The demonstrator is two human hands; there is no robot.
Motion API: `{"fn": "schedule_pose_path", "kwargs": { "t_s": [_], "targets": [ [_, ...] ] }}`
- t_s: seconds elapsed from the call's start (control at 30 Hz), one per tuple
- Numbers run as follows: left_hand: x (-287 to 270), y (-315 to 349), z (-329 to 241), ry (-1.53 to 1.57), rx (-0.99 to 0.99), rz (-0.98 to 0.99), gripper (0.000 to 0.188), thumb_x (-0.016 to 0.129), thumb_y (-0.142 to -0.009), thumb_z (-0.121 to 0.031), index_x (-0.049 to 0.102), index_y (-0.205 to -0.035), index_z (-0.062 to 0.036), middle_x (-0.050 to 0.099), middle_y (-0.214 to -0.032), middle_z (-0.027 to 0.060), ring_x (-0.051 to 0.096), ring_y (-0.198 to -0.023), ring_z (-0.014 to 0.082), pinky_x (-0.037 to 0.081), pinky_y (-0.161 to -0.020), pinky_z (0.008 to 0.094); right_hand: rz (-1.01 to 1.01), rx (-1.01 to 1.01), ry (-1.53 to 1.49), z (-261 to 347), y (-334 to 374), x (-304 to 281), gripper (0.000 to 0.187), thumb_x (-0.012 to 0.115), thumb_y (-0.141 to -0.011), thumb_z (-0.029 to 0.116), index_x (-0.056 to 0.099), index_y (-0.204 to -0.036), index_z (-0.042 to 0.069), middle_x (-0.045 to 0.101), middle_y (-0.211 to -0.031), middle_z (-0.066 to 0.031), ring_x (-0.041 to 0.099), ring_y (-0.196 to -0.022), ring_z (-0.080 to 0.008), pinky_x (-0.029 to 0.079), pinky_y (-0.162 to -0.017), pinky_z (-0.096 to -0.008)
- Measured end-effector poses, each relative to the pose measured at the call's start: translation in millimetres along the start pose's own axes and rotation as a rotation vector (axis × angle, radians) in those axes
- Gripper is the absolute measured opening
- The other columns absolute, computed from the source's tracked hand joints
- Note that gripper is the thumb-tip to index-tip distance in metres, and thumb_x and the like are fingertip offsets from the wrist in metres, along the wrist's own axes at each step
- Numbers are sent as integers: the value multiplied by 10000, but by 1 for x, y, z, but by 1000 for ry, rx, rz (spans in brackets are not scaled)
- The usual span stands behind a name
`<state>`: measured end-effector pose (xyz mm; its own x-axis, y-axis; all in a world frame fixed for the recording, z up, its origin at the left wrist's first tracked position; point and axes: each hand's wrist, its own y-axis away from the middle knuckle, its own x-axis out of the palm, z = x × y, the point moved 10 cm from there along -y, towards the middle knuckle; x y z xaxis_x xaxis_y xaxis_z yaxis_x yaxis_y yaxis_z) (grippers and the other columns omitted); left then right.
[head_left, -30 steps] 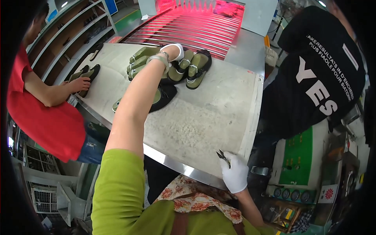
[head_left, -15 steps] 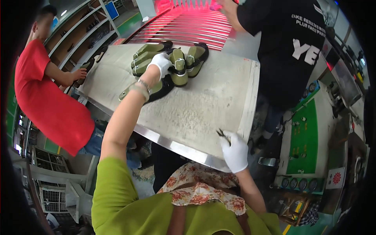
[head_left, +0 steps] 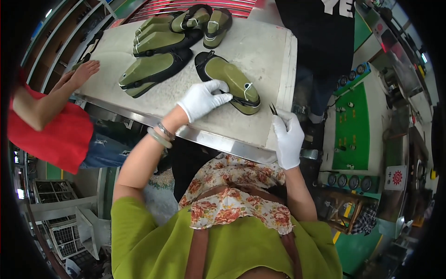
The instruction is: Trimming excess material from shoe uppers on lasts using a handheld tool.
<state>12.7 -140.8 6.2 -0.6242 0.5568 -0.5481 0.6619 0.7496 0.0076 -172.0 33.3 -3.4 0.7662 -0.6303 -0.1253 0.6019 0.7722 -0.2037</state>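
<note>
A black shoe (head_left: 227, 76) on a green last lies on the pale worktable (head_left: 186, 123), toe pointing away to the left. White cord is tied on the last near its heel. My left hand (head_left: 203, 101), in a white glove, pinches the shoe's black edge near the heel between thumb and fingers. To the right of the heel, my gloved right hand (head_left: 289, 139) is closed around a small dark tool (head_left: 273, 109) with two slim pointed tips. The tips point up and stay apart from the shoe. Its handle is hidden in my fingers.
More black shoes on green lasts (head_left: 151, 69) are grouped at the far left of the table. Behind them is a red-lit roller conveyor (head_left: 153, 10). A co-worker in red (head_left: 51, 128) stands left, hands at the table edge. Another person in black (head_left: 320, 51) stands far right.
My left hand has drawn back from the group, and one shoe now lies nearer, apart from the others. My right hand has risen a little with the pointed tool. The view has shifted.
</note>
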Motion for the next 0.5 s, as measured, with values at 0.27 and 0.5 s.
{"fn": "schedule_pose_path", "kwargs": {
  "t_s": [0.27, 0.5],
  "targets": [
    [20, -14, -54, -831, 391, -62, 364, 717, -769, -434, 641, -781, -77, 665, -725, 127, 660, -740, 322, 515, -669, 408, 140, -176, 205, 28, -1, 17, 282, 728, -851, 120, 638, -1092, 4, 703, -921, -137, 681, -782, -183, 529, -707, -296],
    [42, 2, -64, -637, 264, -297, 248, 715, -778, -313, 637, -771, -78, 665, -720, 118, 651, -679, 312, 501, -677, 400, 250, -392, 593, 52, -30, 46, 379, 653, -802, 60, 640, -1175, 129, 697, -940, -126, 683, -792, -303, 545, -710, -361]
  ]
}}
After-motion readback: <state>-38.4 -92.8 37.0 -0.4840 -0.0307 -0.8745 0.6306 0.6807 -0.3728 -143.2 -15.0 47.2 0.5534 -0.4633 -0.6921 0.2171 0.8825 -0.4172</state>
